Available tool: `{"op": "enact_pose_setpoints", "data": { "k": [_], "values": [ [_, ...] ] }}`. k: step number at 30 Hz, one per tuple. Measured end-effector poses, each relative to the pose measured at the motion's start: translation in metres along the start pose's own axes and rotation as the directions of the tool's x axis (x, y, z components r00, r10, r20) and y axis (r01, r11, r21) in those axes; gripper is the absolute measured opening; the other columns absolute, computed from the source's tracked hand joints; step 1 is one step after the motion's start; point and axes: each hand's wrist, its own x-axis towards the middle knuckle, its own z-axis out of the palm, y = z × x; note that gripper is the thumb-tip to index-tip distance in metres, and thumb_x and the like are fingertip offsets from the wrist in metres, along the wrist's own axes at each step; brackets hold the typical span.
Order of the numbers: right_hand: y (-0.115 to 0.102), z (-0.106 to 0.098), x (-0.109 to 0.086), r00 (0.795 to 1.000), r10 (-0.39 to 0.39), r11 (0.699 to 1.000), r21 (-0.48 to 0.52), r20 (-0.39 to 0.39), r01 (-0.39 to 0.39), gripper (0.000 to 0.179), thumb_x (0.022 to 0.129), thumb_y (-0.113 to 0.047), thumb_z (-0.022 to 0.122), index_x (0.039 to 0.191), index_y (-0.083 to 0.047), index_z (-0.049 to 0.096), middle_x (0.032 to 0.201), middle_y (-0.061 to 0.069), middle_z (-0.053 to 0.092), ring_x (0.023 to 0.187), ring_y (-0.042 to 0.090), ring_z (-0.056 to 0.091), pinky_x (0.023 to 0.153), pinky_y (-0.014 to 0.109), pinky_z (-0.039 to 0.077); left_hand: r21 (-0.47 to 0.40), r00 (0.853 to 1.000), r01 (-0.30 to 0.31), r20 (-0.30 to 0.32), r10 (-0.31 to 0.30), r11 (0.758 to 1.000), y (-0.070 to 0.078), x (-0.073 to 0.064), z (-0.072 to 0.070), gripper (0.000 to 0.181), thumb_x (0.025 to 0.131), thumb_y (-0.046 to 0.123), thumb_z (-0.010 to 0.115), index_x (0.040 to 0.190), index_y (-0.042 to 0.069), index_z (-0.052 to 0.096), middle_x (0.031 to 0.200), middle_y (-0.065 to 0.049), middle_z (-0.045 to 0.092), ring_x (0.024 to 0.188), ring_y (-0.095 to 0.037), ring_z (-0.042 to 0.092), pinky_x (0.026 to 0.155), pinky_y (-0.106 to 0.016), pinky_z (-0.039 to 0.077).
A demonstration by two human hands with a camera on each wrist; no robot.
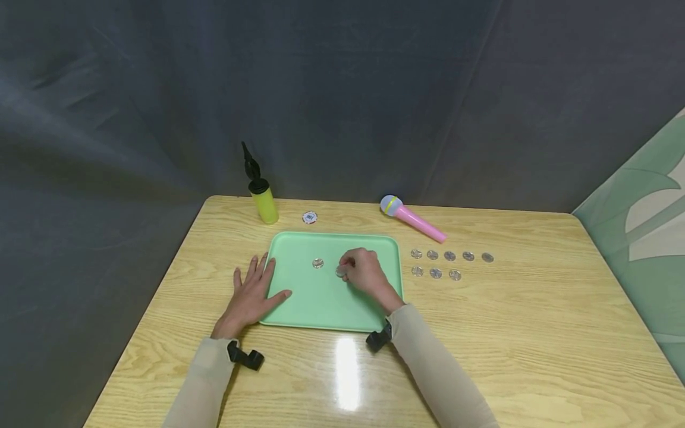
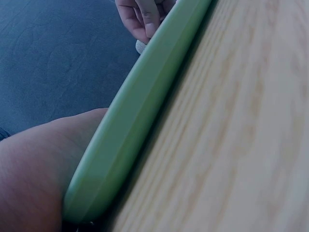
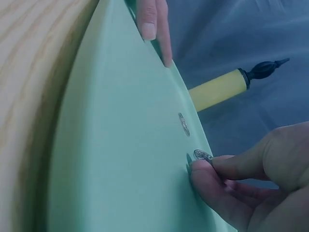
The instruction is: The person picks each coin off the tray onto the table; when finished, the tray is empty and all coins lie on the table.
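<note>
A silver coin [image 3: 203, 155] is pinched between the thumb and finger of my right hand [image 1: 365, 271], close over the mint-green tray [image 1: 310, 309]. To its left a second silver coin [image 1: 318, 263] lies flat on the tray. My left hand [image 1: 251, 300] spreads its fingers over the tray's left rim, thumb on the inner side. In the left wrist view, the tray's outer wall [image 2: 130, 121] hides most of that hand. The right wrist view shows the left fingertips at the tray's far rim.
Right of the tray, several silver coins [image 1: 450, 256] form two rows on the wooden table [image 1: 535, 333]. Behind it lie a pink toy microphone [image 1: 420, 223] and a poker chip [image 1: 310, 217]. A yellow hand pump [image 1: 265, 205] with a black top stands back left, before a dark curtain [image 1: 342, 107].
</note>
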Motion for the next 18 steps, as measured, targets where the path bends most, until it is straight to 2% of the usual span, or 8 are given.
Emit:
{"op": "enact_pose_setpoints", "data": {
  "k": [10, 18],
  "values": [
    [0.004, -0.010, -0.006, 0.999, 0.043, 0.997, 0.067, -0.006, -0.042, 0.006, 0.090, -0.003, 0.071, 0.086, -0.003, 0.075, 0.068, 0.006, 0.073, 0.057, 0.010, 0.066, 0.055, 0.022, 0.053, 0.004, 1.000, -0.003, 0.003, 0.003, 1.000, 0.000, 0.000, 0.000, 0.094, 0.094, 0.054, 0.060, 0.160, 0.003, 0.015, 0.169, -0.019, 0.007, 0.157, -0.044, -0.002, 0.118, -0.072, -0.009],
    [0.010, -0.021, -0.011, 0.998, 0.060, 0.993, 0.107, -0.017, -0.057, 0.005, 0.090, -0.004, 0.071, 0.089, 0.000, 0.075, 0.072, 0.011, 0.074, 0.058, 0.011, 0.067, 0.053, 0.020, 0.052, 0.000, 1.000, -0.007, -0.003, 0.007, 1.000, 0.000, -0.001, 0.000, 0.094, 0.094, 0.054, 0.060, 0.160, 0.003, 0.017, 0.169, -0.020, 0.008, 0.157, -0.044, -0.001, 0.117, -0.072, -0.009]
  ]
}}
